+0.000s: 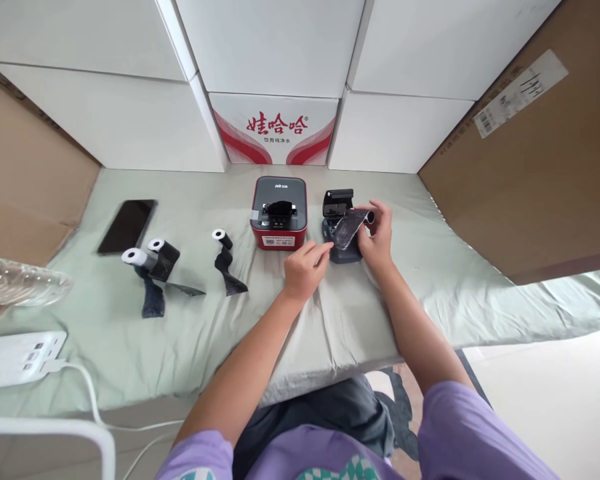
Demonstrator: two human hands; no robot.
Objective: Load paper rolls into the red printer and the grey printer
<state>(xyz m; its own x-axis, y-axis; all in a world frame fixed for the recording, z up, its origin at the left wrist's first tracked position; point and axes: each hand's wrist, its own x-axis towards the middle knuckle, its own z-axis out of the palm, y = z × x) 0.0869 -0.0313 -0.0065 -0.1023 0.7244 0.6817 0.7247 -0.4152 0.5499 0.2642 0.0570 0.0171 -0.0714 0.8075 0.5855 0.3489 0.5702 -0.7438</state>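
Note:
My right hand (377, 237) grips a dark ribbon roll (353, 225) whose loose strip hangs over a small black open printer (339, 227). My left hand (305, 267) pinches the lower end of that strip at the printer's front edge. A red and grey label printer (279, 212) stands just left of the black one. Further left on the green cloth (190, 347) lie a single unrolled ribbon roll (226, 261) and a pair of rolls (153, 267) with dark strips trailing toward me.
A black phone (128, 225) lies at the far left of the cloth. A plastic bottle (20, 280) and a white power strip (17, 357) with cable sit at the left edge. White cartons (275, 127) and cardboard walls (530, 167) enclose the back and sides.

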